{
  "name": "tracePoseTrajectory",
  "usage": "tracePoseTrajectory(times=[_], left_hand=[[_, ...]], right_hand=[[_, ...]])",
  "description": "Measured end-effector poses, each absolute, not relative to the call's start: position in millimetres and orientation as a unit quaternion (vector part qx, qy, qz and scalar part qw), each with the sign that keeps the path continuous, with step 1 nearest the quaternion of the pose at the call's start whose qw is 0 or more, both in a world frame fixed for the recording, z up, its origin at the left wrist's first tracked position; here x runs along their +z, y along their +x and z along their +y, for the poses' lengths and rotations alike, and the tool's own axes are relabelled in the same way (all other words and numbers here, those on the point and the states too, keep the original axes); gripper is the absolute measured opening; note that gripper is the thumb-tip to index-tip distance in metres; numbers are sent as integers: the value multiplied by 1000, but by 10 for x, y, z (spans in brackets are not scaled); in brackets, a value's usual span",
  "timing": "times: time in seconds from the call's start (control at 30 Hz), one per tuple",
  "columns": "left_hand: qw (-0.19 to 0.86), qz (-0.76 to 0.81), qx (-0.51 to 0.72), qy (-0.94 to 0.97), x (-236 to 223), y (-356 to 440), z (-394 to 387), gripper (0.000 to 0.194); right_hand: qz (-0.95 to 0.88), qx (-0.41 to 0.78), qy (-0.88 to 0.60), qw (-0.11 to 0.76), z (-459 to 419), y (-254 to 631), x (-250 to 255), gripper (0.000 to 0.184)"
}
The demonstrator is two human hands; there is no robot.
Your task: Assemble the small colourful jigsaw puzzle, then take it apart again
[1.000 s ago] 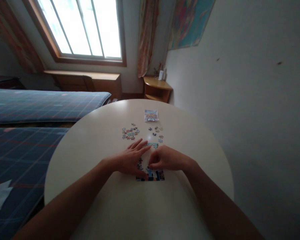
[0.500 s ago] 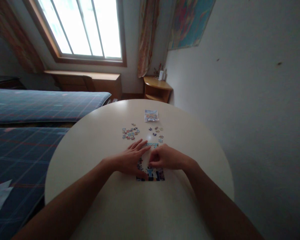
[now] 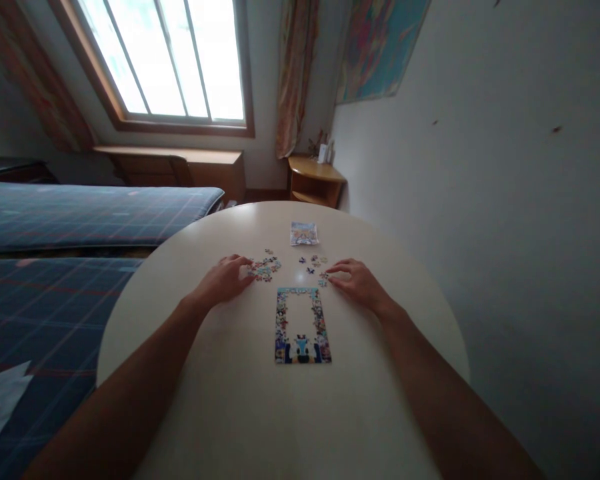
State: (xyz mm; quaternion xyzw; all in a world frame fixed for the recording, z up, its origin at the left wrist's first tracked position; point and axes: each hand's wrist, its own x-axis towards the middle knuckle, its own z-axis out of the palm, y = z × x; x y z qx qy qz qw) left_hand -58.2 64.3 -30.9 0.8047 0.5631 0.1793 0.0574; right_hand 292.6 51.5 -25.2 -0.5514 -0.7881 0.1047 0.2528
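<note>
A partly assembled jigsaw puzzle (image 3: 281,337) lies on the round table, its frame of joined pieces surrounding a bare middle. My left hand (image 3: 225,279) is at the left edge of a cluster of loose puzzle pieces (image 3: 265,269), thumb and fingers apart. On the other side, my right hand (image 3: 356,283) has its fingertips by a few loose puzzle pieces (image 3: 323,283), thumb and fingers slightly parted. Whether those fingertips touch a piece is too small to tell. Several more dark and pale pieces (image 3: 311,271) lie between the two hands.
A small packet with a printed picture (image 3: 304,233) lies at the back of the pale round table (image 3: 220,400). Beds with plaid covers (image 3: 45,300) stand to the left, papers (image 3: 3,400) on the nearer one. A wall (image 3: 505,233) rises on the right.
Both hands have left the puzzle and moved outward and forward, the left to the left cluster, the right to the right pieces. The whole puzzle is now uncovered.
</note>
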Motion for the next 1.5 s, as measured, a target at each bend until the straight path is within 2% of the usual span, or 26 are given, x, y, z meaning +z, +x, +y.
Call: tracePoseTrajectory(times=[0.33,1.03,1.23,1.5], left_hand=[[83,634,147,755,-202,-482,550,26],[85,654,152,736,-177,-551,554,30],[88,647,134,745,-214,-553,566,20],[116,651,121,741,-194,-644,584,28]], right_hand=[[-769,87,-589,232,561,2915,-334,16],[-748,97,-607,251,528,2905,-305,18],[-747,93,-607,254,537,2907,-319,18],[-746,93,-610,251,538,2910,-321,19]])
